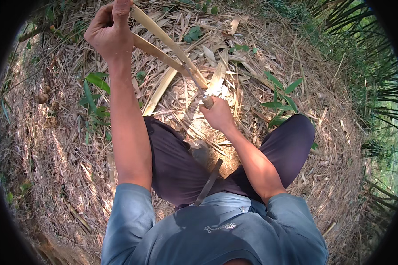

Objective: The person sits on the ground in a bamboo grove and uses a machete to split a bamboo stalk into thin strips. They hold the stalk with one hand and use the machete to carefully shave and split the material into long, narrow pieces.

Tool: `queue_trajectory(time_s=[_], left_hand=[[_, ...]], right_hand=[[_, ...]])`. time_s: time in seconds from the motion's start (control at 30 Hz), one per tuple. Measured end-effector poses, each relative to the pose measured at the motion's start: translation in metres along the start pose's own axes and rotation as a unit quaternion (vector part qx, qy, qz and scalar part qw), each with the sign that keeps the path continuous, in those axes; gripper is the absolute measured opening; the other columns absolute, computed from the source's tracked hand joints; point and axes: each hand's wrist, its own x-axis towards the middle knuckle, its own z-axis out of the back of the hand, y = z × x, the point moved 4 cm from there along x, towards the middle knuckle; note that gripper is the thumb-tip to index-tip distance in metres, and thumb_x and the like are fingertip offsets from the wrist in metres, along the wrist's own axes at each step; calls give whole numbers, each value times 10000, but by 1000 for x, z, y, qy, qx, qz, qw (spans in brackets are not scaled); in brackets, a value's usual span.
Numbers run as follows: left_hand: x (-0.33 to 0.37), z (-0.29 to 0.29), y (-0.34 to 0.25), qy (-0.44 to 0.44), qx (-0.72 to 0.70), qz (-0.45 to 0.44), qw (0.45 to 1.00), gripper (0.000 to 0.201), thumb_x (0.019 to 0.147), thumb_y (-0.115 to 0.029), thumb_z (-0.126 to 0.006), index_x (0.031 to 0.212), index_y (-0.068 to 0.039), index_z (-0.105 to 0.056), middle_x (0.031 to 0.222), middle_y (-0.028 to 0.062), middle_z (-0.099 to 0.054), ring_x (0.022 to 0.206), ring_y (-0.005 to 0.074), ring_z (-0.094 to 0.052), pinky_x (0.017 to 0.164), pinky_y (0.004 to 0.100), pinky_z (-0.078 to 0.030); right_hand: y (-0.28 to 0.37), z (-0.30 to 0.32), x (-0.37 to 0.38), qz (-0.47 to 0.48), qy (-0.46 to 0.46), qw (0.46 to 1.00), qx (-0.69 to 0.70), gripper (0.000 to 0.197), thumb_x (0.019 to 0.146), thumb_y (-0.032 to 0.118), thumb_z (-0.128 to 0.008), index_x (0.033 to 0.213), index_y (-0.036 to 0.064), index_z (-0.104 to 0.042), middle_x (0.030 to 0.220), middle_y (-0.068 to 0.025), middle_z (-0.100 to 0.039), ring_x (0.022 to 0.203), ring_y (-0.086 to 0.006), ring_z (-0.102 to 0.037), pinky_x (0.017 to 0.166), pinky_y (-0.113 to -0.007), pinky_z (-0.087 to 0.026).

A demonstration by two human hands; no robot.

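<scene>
My left hand [110,28], raised at the upper left, is closed on the ends of a split bamboo strip, its thumb pointing up. Two pale lengths run down to the right from it: an upper bamboo strip [161,33] and a lower bamboo strip [157,51]. They come together near the blade of a knife [193,77], which lies across them. In front of my knees, my right hand [219,115] is wrapped round the knife's light-coloured handle. The far ends of the strips merge with bright shavings on the ground, so where they stop is hard to see.
Dry leaves and shavings [66,145] cover the ground. Pale flat pieces [160,89] lie by the strips. Green plants stand left [93,95] and right [284,95]. My bent legs [292,137] flank the work, and a dark flat strap-like piece [209,182] lies at my lap.
</scene>
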Motion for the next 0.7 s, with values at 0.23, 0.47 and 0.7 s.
queue_trajectory(time_s=[0.23, 0.47, 0.7], left_hand=[[-14, -22, -29, 88, 32, -34, 995, 256, 873, -291, -811, 950, -47, -807, 774, -13, -716, 715, 48, -577, 653, 201, -421], [-13, -20, -29, 156, -11, -40, 987, 266, 861, -326, -823, 957, -78, -815, 800, -31, -721, 718, 21, -561, 644, 192, -404], [-15, -33, -56, 261, 88, -167, 947, 471, 663, -326, -936, 1031, -66, -796, 699, -76, -404, 647, 71, -362, 548, 260, -259]], right_hand=[[-9, 2, 1, -57, -42, 991, -116, 233, 863, 175, -693, 915, -52, -687, 812, -227, -707, 773, -371, -696, 719, -443, -537], [-118, -21, 32, -195, 43, 973, -113, 389, 805, 264, -739, 958, -91, -703, 909, -291, -711, 906, -418, -709, 830, -452, -563], [-87, -8, 25, -203, 15, 966, -161, 328, 832, 210, -687, 1015, -60, -717, 1045, -305, -700, 1005, -432, -691, 889, -483, -549]])
